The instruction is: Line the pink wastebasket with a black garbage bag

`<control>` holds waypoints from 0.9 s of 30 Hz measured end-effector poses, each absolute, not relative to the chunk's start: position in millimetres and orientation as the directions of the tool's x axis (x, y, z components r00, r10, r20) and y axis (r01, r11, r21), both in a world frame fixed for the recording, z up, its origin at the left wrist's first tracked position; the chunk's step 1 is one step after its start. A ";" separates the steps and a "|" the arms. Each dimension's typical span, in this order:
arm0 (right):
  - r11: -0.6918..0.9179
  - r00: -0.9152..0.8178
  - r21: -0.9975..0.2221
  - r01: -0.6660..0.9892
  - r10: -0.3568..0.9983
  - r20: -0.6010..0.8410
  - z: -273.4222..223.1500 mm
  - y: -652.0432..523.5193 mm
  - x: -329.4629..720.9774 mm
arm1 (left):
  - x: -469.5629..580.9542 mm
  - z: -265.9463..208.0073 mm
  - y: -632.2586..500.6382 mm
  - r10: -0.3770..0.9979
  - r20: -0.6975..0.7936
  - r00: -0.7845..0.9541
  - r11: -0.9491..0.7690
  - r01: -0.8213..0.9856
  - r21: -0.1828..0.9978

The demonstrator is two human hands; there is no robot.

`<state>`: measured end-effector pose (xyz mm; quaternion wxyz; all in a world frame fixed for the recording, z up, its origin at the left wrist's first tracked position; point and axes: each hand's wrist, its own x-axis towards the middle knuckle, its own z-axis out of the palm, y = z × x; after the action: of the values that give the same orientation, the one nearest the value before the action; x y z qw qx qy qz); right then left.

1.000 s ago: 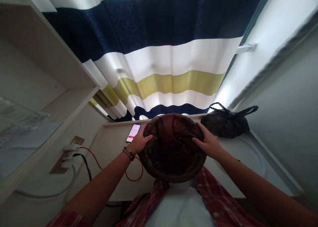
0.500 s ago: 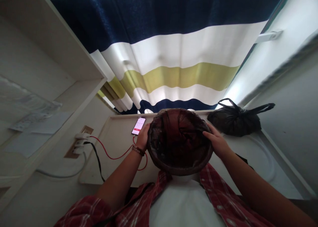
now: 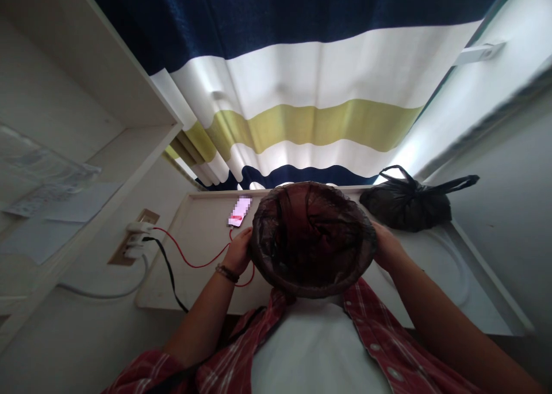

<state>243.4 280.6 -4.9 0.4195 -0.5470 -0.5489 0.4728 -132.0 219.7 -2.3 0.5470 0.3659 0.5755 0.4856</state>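
A round trash bin (image 3: 313, 293), lined with a thin black plastic bag (image 3: 310, 238), is held up before my chest with its mouth facing me. Reddish colour shows dimly through the liner. My left hand (image 3: 240, 252) grips the bin's left side, its fingertips hidden behind the wall. On the opposite side my right hand (image 3: 387, 247) holds the bin, with most of its fingers out of sight behind it. Beyond my left hand, a phone (image 3: 240, 211) with a lit screen lies on the white table.
A tied black plastic bag (image 3: 407, 204) sits at the table's back right. Red cable (image 3: 202, 266) and black cable (image 3: 170, 273) run from a wall outlet (image 3: 134, 238) across the left. A striped curtain (image 3: 319, 83) hangs behind; white shelving (image 3: 142, 126) stands left.
The bin looks slightly larger and its mouth wider across. Both hands have slid outward and back along its sides; my right fingers have left the rim.
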 end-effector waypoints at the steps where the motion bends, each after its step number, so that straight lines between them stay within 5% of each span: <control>1: -0.069 -0.058 -0.980 0.184 0.995 -0.081 -6.8 282.1 244.4 | -132.9 0.1 222.0 0.958 -0.249 -0.144 0.240 -0.075 0.968; 7: -0.222 -0.019 -0.975 0.012 0.975 -0.222 -12.8 288.1 252.1 | -138.3 10.7 235.7 0.966 -0.177 -0.186 0.166 -0.074 0.983; 15: -0.201 0.061 -0.977 0.066 0.978 -0.197 -16.7 276.8 266.9 | -160.7 9.9 242.6 0.939 -0.244 -0.242 0.212 -0.152 0.965; 19: -0.056 0.125 -0.994 0.095 0.991 -0.044 -3.5 280.8 267.5 | -166.9 34.0 255.6 0.923 -0.139 -0.360 0.166 0.045 0.985; 23: 0.126 -0.025 -0.975 0.182 0.992 0.123 16.8 304.3 253.2 | -146.0 57.3 277.1 0.976 -0.001 -0.217 0.060 0.266 0.962; 27: 0.158 -0.129 -0.952 0.263 0.983 0.128 31.0 332.8 231.5 | -115.5 62.0 299.3 0.997 0.042 -0.068 -0.008 0.443 0.897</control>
<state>231.5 332.8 31.0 0.4332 -0.4981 -0.6258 0.4156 -115.5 299.3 62.0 0.3476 0.5874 0.6126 0.3986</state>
